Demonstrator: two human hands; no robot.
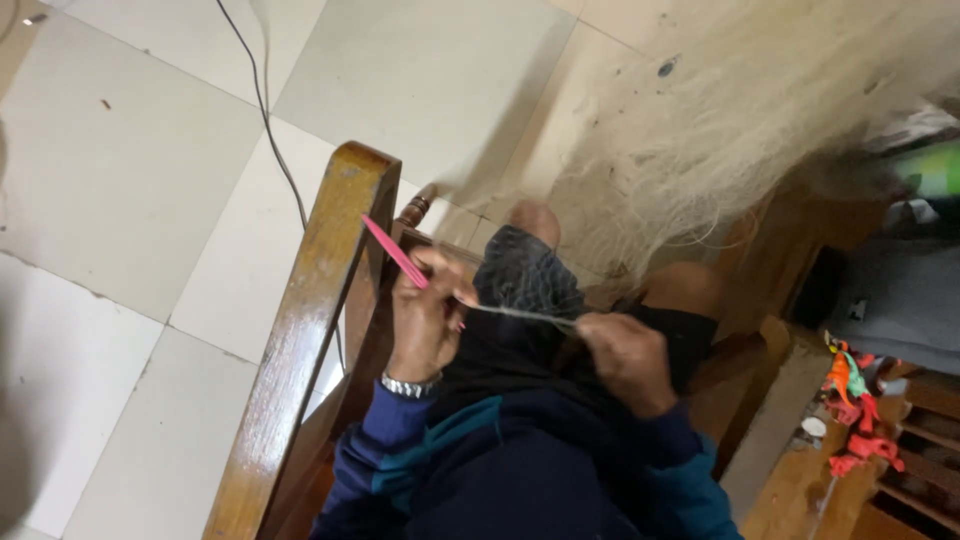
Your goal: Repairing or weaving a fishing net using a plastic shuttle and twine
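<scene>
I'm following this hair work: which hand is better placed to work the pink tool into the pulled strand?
Left. The left hand already grips the thin pink tool at the pale taut strand. The right hand is pinching that strand's other end, so it looks occupied keeping it tight.

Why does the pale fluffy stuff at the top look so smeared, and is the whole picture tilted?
In the head view, the pale fibre bundle is soft and streaky, likely motion blur; the left hand with the pink tool and the right hand are sharper. The frame is tilted: the wooden rail runs diagonally. Light is dim and even, with a faint sheen on the floor tiles.
</scene>
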